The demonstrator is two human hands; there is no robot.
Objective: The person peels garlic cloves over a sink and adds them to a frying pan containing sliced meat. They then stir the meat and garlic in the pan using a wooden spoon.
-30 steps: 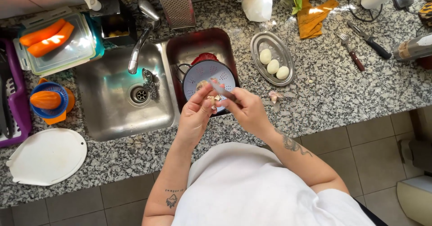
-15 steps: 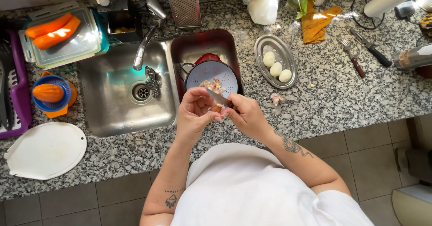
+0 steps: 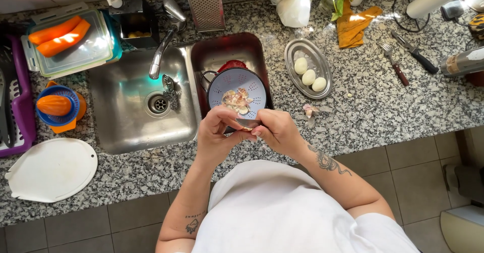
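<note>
Two hands meet over the counter's front edge, just before the colander (image 3: 237,89). The left hand (image 3: 218,134) curls its fingers tight around a small garlic clove (image 3: 245,129) (mostly hidden), and the right hand (image 3: 279,131) pinches a knife (image 3: 248,123) whose blade lies against it. Papery skins (image 3: 237,99) lie in the colander, which sits in the red basin (image 3: 227,51) beside the sink (image 3: 131,127). Three peeled eggs (image 3: 309,76) rest on an oval metal dish (image 3: 297,56) toward the right, and one garlic scrap (image 3: 308,112) lies near it.
</note>
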